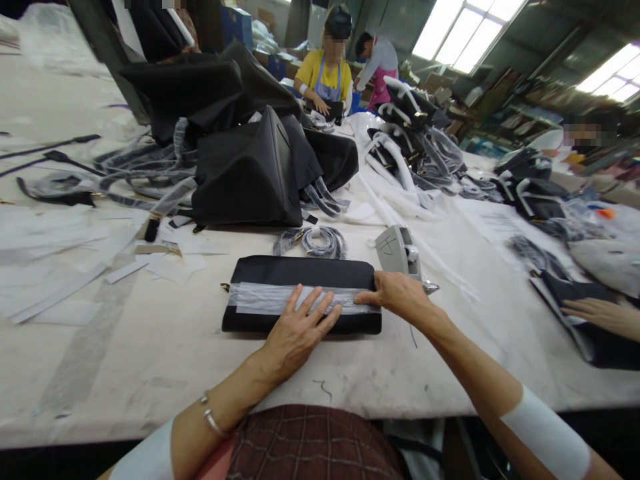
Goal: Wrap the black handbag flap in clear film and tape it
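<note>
A black bag (305, 270) lies flat on the pale table (165, 380) in front of me, with a strip of clear plastic wrap (260, 298) along its middle. My left hand (303, 327) rests on the bag and wrap, fingers spread. At the bag's right end, my right hand (395, 293) has its thumb on the end of the wrap and its other fingers curled at the bag's edge. Just behind the bag sits a coiled, plastic-wrapped strap (323, 242). A grey tool (397, 250) with a pointed metal tip stands beyond my right hand.
Large black bags (245, 170) stand behind the coil. Paper pieces (65, 240) and wrapped straps (140, 180) lie at left. More wrapped bags (415, 133) are piled behind right. Another person's hand (605, 317) rests on dark material at right; two people work at the back.
</note>
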`<action>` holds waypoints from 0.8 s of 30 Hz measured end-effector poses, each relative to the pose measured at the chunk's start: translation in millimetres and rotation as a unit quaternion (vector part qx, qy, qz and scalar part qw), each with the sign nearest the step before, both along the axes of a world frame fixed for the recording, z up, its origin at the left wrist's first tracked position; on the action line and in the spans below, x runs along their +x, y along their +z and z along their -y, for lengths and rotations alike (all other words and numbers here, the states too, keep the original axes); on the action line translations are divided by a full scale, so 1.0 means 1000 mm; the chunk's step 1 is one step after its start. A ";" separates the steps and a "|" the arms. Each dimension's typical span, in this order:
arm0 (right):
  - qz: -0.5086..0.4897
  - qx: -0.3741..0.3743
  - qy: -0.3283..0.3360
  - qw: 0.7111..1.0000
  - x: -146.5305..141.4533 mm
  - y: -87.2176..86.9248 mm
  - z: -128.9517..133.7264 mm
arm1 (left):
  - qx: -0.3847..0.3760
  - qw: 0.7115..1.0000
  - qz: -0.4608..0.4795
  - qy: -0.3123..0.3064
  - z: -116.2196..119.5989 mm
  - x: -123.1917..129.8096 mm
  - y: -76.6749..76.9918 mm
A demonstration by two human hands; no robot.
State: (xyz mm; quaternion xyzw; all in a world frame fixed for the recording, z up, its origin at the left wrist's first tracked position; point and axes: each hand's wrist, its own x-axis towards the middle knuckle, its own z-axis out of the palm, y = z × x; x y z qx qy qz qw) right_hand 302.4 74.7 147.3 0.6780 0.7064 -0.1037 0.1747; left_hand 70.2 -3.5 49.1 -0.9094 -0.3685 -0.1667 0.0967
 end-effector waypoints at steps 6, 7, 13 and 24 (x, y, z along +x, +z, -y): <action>-0.308 -0.035 -0.096 0.946 0.039 -0.038 0.005 | -0.002 1.000 0.005 0.005 0.000 0.001 0.000; -0.375 -0.055 -0.124 0.917 0.043 -0.044 0.007 | -0.003 1.000 0.005 0.005 0.001 0.001 0.000; -0.600 -0.085 -0.219 0.765 0.051 -0.061 0.020 | -0.016 1.000 0.010 0.005 0.002 0.001 -0.001; -0.590 -0.026 -0.242 0.770 0.073 -0.053 0.041 | -0.030 1.000 0.009 0.005 0.001 0.001 -0.002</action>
